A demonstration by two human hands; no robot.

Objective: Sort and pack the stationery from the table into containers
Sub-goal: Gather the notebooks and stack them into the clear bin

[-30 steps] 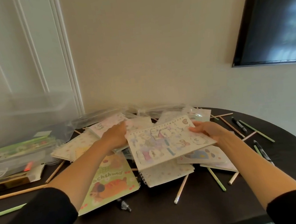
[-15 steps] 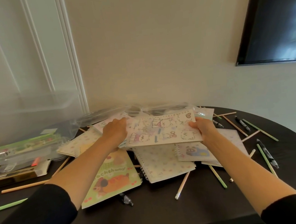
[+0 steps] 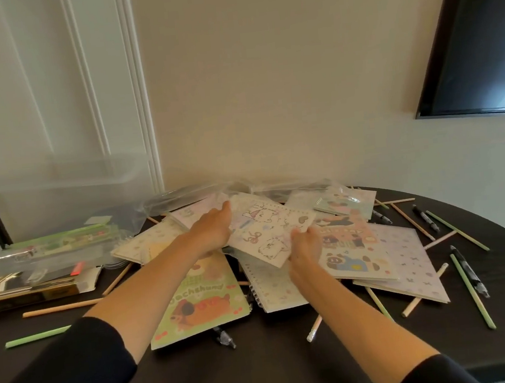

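The notebook (image 3: 267, 230) hangs tilted over the pile (image 3: 399, 257) on the surface (image 3: 277, 362); I see my left hand (image 3: 215, 232) gripping its left edge, my right hand (image 3: 304, 246) pinching its near corner.

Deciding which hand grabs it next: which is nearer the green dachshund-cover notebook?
Left. Left hand, just past the far edge of the green dachshund-cover notebook; right hand, farther right. Both hold the white cartoon notebook.

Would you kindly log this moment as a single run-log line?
step: sorting notebooks | left hand: holds white notebook, left edge | right hand: holds its near edge | pose: tilted over pile | table: pencils, pens scattered
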